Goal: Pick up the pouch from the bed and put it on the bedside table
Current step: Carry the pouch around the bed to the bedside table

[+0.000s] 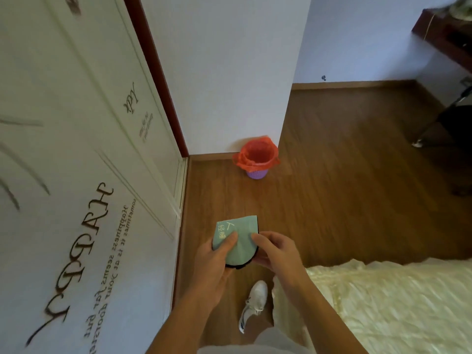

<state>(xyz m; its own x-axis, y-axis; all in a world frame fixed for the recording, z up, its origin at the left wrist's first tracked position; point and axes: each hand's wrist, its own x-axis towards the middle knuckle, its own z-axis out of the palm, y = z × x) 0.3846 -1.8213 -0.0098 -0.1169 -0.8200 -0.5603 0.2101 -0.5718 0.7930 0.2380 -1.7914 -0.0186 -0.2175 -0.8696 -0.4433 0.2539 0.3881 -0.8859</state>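
A flat mint-green pouch (pixel 241 238) with a black edge and pale printed characters is held in front of me above the wooden floor. My left hand (pixel 213 261) grips its left side, thumb on top. On its right side, my right hand (pixel 277 251) pinches it with the fingers over the top face. The bed (pixel 383 307), covered in a cream quilted spread, lies at the lower right, just right of my hands. No bedside table is in sight.
A white wardrobe (pixel 76 175) with dark lettering fills the left. A purple bin with a red bag (pixel 256 159) stands by the wall corner ahead. Open wooden floor (pixel 344 187) stretches ahead. A dark red shelf (pixel 444 34) and a chair leg (pixel 434 123) sit at the right. My shoe (pixel 252 302) is below.
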